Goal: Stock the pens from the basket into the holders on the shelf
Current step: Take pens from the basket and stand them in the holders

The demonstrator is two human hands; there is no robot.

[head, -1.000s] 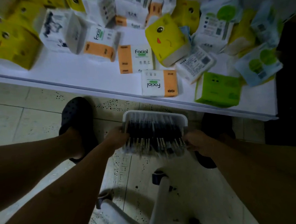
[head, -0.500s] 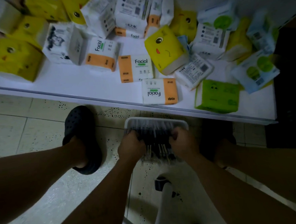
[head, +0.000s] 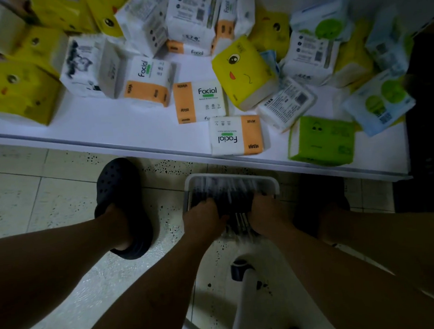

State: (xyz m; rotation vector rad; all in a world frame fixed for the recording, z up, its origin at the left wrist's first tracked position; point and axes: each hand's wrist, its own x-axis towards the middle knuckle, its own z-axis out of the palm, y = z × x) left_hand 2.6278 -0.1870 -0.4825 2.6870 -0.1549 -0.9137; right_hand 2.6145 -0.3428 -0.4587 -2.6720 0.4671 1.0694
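The basket (head: 230, 176) is seen just below the shelf (head: 107, 125) front edge, its pens (head: 235, 216) laid lengthwise toward that edge. The left hand (head: 201, 216) and right hand (head: 266, 212) are curled onto the pens, equally near, flanking the bundle.

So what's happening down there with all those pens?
A person reaches down into a white plastic basket full of dark pens, just in front of a low white shelf. The left hand and right hand both dig in, fingers curled round bunches of pens. On the shelf lie packs of tissues.
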